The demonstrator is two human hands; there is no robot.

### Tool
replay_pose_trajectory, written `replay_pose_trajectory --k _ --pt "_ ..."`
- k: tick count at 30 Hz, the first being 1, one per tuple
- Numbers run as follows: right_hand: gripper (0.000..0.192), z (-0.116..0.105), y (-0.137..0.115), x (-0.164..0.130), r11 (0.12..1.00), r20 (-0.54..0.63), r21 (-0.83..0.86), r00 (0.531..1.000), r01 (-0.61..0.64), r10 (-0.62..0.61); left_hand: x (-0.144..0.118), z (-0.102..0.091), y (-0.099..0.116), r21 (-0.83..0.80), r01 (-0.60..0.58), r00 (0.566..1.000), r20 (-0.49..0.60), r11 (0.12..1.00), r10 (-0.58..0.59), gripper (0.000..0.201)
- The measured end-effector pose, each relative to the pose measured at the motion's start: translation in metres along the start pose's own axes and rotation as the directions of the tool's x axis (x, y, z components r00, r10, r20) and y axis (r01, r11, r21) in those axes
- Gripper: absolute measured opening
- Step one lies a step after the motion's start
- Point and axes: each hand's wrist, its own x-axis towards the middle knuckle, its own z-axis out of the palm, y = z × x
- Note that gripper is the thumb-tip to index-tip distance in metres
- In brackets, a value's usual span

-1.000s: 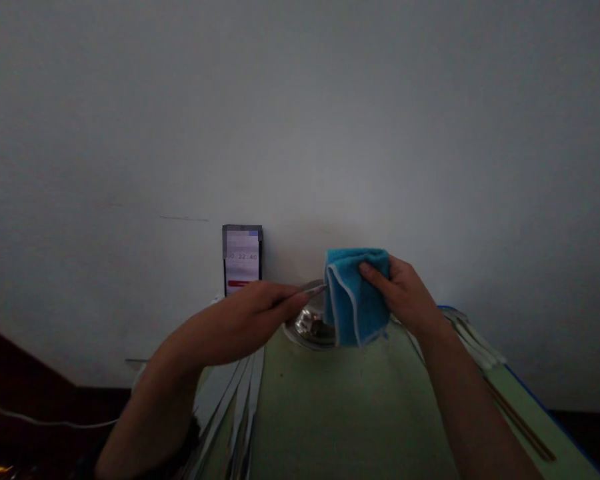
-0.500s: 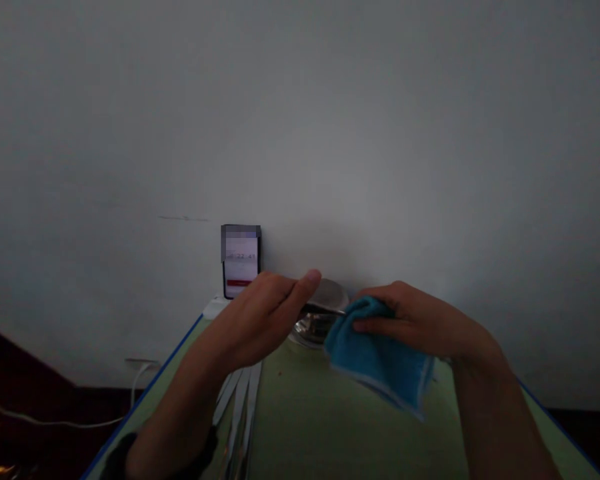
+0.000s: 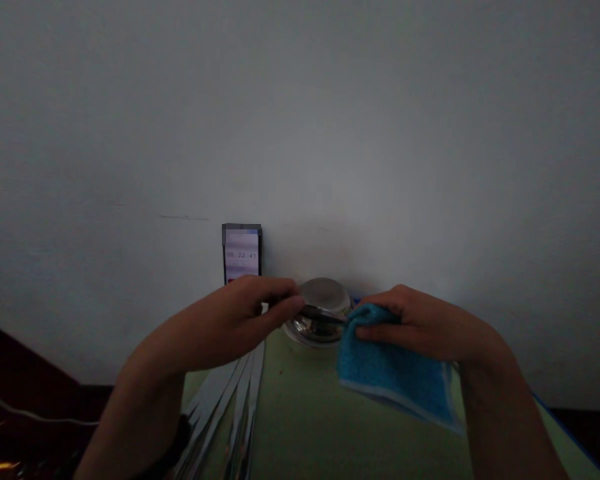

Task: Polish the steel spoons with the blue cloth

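My left hand pinches one end of a thin, dark metal utensil between thumb and fingers. Its exact kind is hard to make out in the dim light. The other end runs into a blue cloth, which is folded around it and gripped by my right hand; the cloth's free part hangs down over the table. Behind the utensil, an upturned shiny metal bowl sits near the wall. Several flat silver utensils that look like table knives lie beneath my left forearm.
A phone showing a timer leans upright against the grey wall at the back left. The green table has a blue edge. A white cable runs low at the left, beyond the table.
My left hand has turned flatter, with its thumb lowered toward the utensil. The cloth and my right hand have shifted slightly right, showing more of the bowl.
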Motion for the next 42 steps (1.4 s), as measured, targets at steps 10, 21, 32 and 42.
replay_pose_trajectory --k 10,21,32,42 --pt "0.018 0.009 -0.008 0.015 0.995 -0.015 -0.043 0.996 0.092 -0.093 0.017 0.020 0.018 0.121 -0.066 0.993 0.103 0.990 0.054 0.030" --pt "0.016 0.015 -0.006 0.023 0.984 -0.029 -0.096 0.988 0.148 -0.152 0.019 0.014 0.011 -0.008 -0.077 0.979 0.190 0.997 0.077 0.032" --pt "0.021 0.011 -0.008 0.017 0.995 -0.037 -0.043 0.995 0.089 -0.090 0.011 0.004 -0.009 -0.274 -0.057 0.998 0.005 0.960 0.061 0.028" --pt "0.027 -0.009 0.021 -0.001 0.991 -0.178 -0.073 0.979 -0.110 0.095 0.008 0.003 -0.025 -0.280 0.053 0.994 0.110 0.958 -0.023 0.028"
